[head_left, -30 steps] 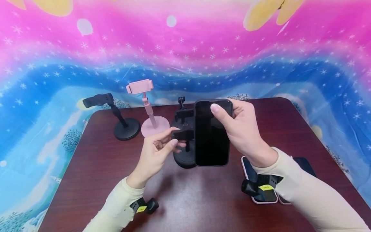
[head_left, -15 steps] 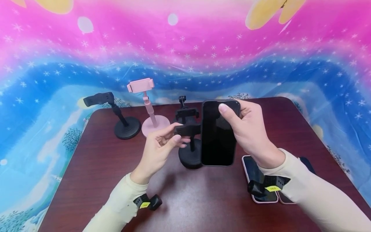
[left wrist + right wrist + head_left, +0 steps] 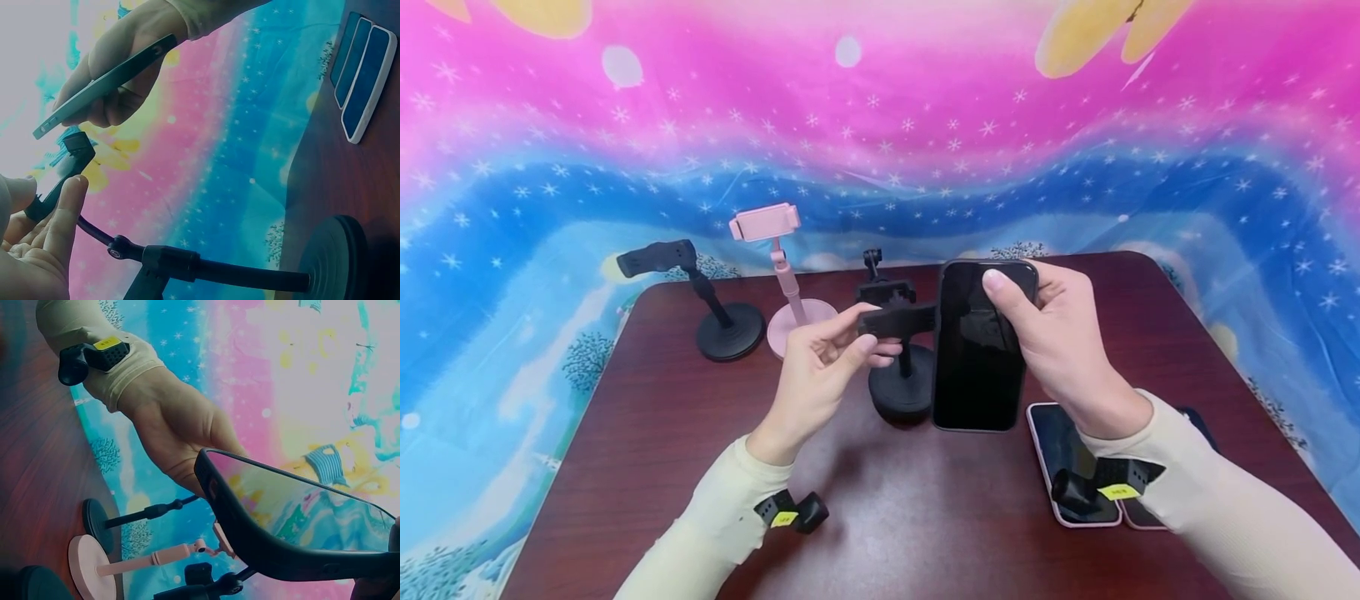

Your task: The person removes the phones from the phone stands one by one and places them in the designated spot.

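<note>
My left hand [image 3: 812,375] pinches the left end of the black clamp [image 3: 891,322] on top of a black phone stand [image 3: 897,392], whose round base is on the table. My right hand [image 3: 1067,337] grips a dark-cased phone [image 3: 977,358] upright by its upper right side, thumb on the black screen. In the head view the phone overlaps the clamp's right end. Seen from the left wrist, the phone [image 3: 103,87] appears edge-on close to the clamp's far end [image 3: 78,144]; whether they touch is hard to tell. The right fingers behind the phone are mostly hidden.
Left of the held stand are a pink phone stand [image 3: 802,321] and another black stand [image 3: 730,332]. A further black holder [image 3: 886,290] is partly hidden behind. Several phones [image 3: 1071,467] lie at the right, partly under my right forearm. A patterned cloth [image 3: 880,167] hangs behind the table.
Both hands have shifted to the right, bringing the phone and the stand with them. The clamp has risen slightly and more of it shows left of the phone. Both grips are unchanged.
</note>
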Motion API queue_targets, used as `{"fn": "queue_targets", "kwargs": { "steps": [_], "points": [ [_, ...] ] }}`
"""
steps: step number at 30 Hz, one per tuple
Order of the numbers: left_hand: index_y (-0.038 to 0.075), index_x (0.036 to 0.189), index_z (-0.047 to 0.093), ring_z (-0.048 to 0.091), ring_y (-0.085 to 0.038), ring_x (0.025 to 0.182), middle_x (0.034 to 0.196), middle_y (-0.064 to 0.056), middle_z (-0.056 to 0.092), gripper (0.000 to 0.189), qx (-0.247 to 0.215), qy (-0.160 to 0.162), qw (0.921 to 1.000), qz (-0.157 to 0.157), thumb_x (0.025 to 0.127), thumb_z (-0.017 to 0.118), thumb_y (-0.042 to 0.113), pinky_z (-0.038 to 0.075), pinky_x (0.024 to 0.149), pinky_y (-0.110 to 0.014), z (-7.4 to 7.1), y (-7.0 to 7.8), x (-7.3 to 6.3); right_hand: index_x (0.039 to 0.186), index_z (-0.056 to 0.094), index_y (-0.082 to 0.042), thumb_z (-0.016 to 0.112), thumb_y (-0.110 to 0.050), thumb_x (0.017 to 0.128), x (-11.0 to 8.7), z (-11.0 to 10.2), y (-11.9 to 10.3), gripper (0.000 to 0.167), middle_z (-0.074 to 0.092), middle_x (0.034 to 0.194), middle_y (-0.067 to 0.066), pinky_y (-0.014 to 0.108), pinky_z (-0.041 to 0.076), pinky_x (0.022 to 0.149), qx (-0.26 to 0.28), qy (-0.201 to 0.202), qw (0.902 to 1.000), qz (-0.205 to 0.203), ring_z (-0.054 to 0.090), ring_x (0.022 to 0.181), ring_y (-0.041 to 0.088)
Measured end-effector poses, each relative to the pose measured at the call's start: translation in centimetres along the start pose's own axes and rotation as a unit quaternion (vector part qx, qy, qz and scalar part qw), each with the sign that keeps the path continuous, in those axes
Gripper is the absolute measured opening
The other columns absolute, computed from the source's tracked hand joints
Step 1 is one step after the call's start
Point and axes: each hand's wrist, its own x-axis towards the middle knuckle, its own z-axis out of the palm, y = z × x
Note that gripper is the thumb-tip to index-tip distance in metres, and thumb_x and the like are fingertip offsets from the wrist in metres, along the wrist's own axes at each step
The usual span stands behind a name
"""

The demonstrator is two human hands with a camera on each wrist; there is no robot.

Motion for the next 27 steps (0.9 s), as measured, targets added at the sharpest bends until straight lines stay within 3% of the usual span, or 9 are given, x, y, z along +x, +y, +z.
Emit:
{"fn": "queue_targets", "kwargs": {
  "steps": [11, 19, 27],
  "points": [
    [-0.012, 0.13, 0.059, 0.077, -0.016, 0.092, 0.121, -0.037, 0.064, 0.034, -0.01, 0.002, 0.9999, -0.002, 0.1, 0.061, 0.004, 0.063, 0.086, -0.041, 0.6, 0.2, 0.9, 0.087, 0.077, -0.007, 0.06, -0.005, 0.1, -0.2, -1.1, 0.1, 0.022, 0.077, 0.075, 0.0, 0.025, 0.06, 0.058, 0.031, 0.009, 0.9994, 0.012, 0.073, 0.064, 0.007],
    [-0.011, 0.132, 0.058, 0.077, -0.015, 0.093, 0.123, -0.037, 0.064, 0.035, -0.013, -0.003, 0.9999, -0.005, 0.1, 0.06, 0.004, 0.063, 0.087, -0.04, 0.9, 0.2, 1.3, 0.077, 0.073, -0.007, 0.062, -0.006, 0.1, -0.5, -1.6, 0.4, 0.025, 0.075, 0.07, -0.001, 0.024, 0.058, 0.056, 0.019, 0.01, 0.9995, 0.023, 0.07, 0.06, 0.007],
    [-0.008, 0.134, 0.058, 0.077, -0.014, 0.092, 0.122, -0.036, 0.065, 0.035, -0.003, -0.002, 1.0, -0.009, 0.1, 0.059, 0.001, 0.063, 0.088, -0.041, 1.2, 0.3, 2.2, 0.079, 0.073, -0.006, 0.062, -0.009, 0.1, -0.8, -2.5, 0.8, 0.024, 0.077, 0.073, 0.001, 0.025, 0.06, 0.057, 0.006, 0.003, 0.9995, 0.031, 0.073, 0.062, 0.01]
  ]
}}
